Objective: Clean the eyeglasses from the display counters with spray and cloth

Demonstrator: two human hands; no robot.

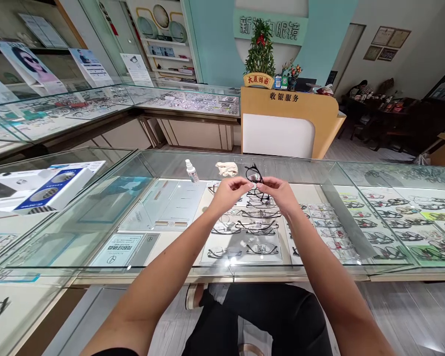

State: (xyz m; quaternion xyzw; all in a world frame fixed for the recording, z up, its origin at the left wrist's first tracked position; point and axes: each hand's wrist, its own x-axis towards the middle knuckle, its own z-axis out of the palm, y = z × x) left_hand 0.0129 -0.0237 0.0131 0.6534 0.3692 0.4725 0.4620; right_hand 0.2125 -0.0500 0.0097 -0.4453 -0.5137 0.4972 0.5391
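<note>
Above the glass display case, both my hands meet at a pair of dark-framed eyeglasses (252,173). My left hand (234,190) pinches the frame with thumb and index finger close together. From the other side, my right hand (278,190) also has its thumb and fingers closed on the eyeglasses. One lens ring stands up above my fingertips; part of the frame is hidden behind them. Just beyond my left hand, a crumpled cream cloth (227,169) lies on the glass top. A white spray bottle (192,171) stands to the left of the cloth.
Under the glass top (178,254) lie rows of eyeglasses (261,248) on trays. A blue and white box (54,190) rests at the left. Beyond the case stands a wooden cashier counter (289,106) with a plant (260,52). More glass cases (185,101) line the back left.
</note>
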